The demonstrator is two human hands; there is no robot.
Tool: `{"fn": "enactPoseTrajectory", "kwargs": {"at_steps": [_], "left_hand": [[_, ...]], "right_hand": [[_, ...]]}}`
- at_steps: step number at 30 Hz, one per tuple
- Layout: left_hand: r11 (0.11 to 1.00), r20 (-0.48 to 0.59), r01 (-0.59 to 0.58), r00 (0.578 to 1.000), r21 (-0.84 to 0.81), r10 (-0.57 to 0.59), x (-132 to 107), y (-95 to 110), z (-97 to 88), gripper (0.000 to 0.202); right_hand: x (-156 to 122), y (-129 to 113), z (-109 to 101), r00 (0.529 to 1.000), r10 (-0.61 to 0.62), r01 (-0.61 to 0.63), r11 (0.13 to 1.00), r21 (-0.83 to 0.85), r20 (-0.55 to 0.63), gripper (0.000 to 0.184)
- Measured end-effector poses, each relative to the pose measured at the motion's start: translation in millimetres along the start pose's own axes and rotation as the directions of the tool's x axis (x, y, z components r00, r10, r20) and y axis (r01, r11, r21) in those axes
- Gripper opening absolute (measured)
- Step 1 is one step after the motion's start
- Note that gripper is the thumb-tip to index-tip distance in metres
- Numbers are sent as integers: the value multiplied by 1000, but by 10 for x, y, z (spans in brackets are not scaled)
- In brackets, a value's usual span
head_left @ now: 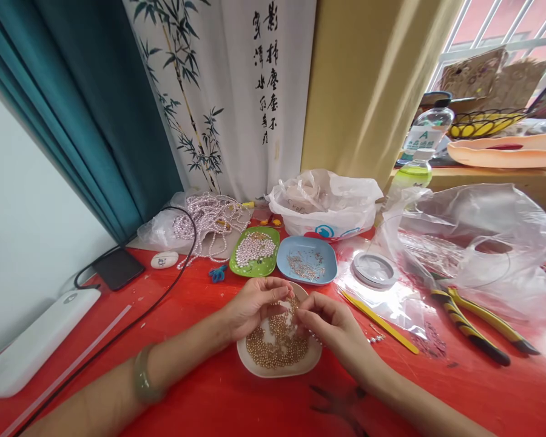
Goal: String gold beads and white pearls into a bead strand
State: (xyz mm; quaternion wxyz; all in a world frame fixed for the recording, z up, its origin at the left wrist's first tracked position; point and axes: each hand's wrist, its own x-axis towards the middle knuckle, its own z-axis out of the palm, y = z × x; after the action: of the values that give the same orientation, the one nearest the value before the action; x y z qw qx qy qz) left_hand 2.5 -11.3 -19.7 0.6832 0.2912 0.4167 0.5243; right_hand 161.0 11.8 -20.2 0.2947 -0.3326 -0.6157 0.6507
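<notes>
Above a cream plate [279,371] of small gold beads [279,352], my two hands are close together. My left hand [257,305] is closed in a pinch, with a tiny pale thing at its fingertips that is too small to name. Just right of it, my right hand [330,318] also pinches, and what lies between its fingertips is hidden. A few pale beads show under the right hand, by the plate's rim. Behind the hands are a green tray [259,271] of pearly beads [255,249] and a blue tray [284,270] with fine metal pins [304,267].
Yellow-handled pliers [475,321], yellow tweezers [382,321] and a spool [375,270] lie at right. Dark pliers [339,406] lie in front, partly blurred. Plastic bags [327,206] and bead strands [209,218] line the back. At left are a phone [118,269], a black cable [164,297] and a white power bank [40,340].
</notes>
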Motion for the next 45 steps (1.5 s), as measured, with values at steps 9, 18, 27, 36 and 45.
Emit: {"fn": "enactPoseTrajectory", "kwargs": {"at_steps": [9, 18, 27, 36, 45], "left_hand": [[1000, -23, -2, 1000, 23, 2, -5, 2, 22, 18], [999, -31, -32, 999, 44, 33, 6, -16, 21, 21], [937, 16, -173, 984, 305, 177, 6, 50, 17, 25], [298, -6, -177, 851, 938, 525, 233, 559, -586, 15], [-36, 16, 3, 856, 999, 516, 288, 657, -908, 9]], "right_hand": [[10, -6, 5, 1000, 24, -24, 999, -27, -11, 12], [12, -5, 11, 1000, 8, -9, 1000, -11, -6, 14], [19, -8, 2, 999, -29, 29, 1000, 0, -20, 23], [38, 22, -33, 999, -37, 37, 998, -48, 0, 27], [45, 35, -27, 998, -55, 54, 995, -83, -3, 29]]}}
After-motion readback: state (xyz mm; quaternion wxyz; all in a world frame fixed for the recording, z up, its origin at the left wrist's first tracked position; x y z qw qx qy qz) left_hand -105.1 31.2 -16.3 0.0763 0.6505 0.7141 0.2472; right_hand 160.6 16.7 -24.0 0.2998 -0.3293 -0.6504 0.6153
